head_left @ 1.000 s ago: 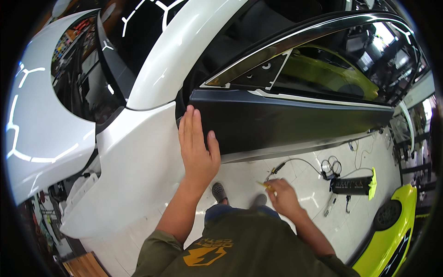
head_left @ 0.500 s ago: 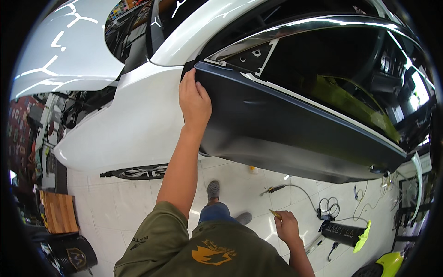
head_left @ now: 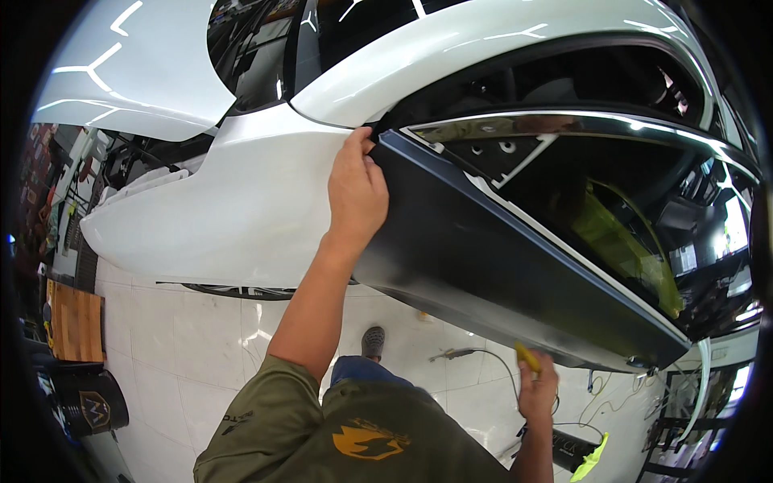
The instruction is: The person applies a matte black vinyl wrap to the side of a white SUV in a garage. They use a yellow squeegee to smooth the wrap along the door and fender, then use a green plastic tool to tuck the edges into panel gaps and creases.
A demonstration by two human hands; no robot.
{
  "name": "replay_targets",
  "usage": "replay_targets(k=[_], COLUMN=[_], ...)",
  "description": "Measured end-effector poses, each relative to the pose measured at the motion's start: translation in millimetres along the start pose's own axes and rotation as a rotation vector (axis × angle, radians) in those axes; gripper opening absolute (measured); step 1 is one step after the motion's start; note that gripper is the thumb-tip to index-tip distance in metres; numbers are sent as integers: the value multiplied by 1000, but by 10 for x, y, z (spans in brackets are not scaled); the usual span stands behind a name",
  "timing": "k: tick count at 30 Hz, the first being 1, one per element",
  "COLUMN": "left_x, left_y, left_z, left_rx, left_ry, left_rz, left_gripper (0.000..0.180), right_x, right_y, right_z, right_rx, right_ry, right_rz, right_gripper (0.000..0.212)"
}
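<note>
A white car with a dark matte door panel [head_left: 483, 249] stands in front of me. My left hand [head_left: 358, 189] is at the panel's front upper corner, its fingers bent over the edge beside the white fender [head_left: 233, 193]. Part of the grip is hidden behind the fingers. Low on the right, my right hand [head_left: 538, 386] holds a small yellow tool [head_left: 527, 357] upright, close to the lower edge of the door. The tool is blurred, so its exact kind does not show.
The raised white hood [head_left: 137, 72] is at the upper left. A wooden box [head_left: 76, 322] and a black drum [head_left: 93, 400] stand at the left. A hose [head_left: 503, 364] and a black cylinder with a bright yellow-green cloth [head_left: 594, 459] lie on the tiled floor at the right.
My right hand has risen with the yellow tool toward the door. The door stands farther out from the body, showing a wider gap above its window. My left hand stays at its front corner.
</note>
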State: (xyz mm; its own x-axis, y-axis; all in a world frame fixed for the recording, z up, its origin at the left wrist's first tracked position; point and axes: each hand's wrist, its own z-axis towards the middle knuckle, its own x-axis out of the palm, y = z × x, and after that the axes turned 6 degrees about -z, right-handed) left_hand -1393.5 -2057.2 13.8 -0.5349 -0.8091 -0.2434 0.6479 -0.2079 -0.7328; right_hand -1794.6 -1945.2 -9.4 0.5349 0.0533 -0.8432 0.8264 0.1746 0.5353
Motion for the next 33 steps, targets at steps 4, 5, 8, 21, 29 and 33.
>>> replay_targets(k=[4, 5, 8, 21, 29, 33], left_x=[47, 20, 0, 260, 177, 163], left_y=[12, -32, 8, 75, 194, 192], left_z=[3, -71, -446, -522, -460, -537], left_rx=[55, 1, 161, 45, -34, -99], left_ry=[-5, 23, -55, -260, -222, -183], left_rz=[3, -18, 58, 117, 193, 184], left_gripper=[36, 38, 45, 39, 40, 42], right_x=[-290, -347, -522, -602, -572, -562], right_y=[137, 240, 356, 100, -18, -36], right_z=[393, 484, 732, 1406, 1558, 1570], right_rx=[-40, -63, -163, -168, -170, -183], right_ry=[-162, -197, -328, -275, -258, -300], right_rz=[33, 56, 80, 348, 336, 274], right_gripper=[19, 20, 21, 37, 36, 36])
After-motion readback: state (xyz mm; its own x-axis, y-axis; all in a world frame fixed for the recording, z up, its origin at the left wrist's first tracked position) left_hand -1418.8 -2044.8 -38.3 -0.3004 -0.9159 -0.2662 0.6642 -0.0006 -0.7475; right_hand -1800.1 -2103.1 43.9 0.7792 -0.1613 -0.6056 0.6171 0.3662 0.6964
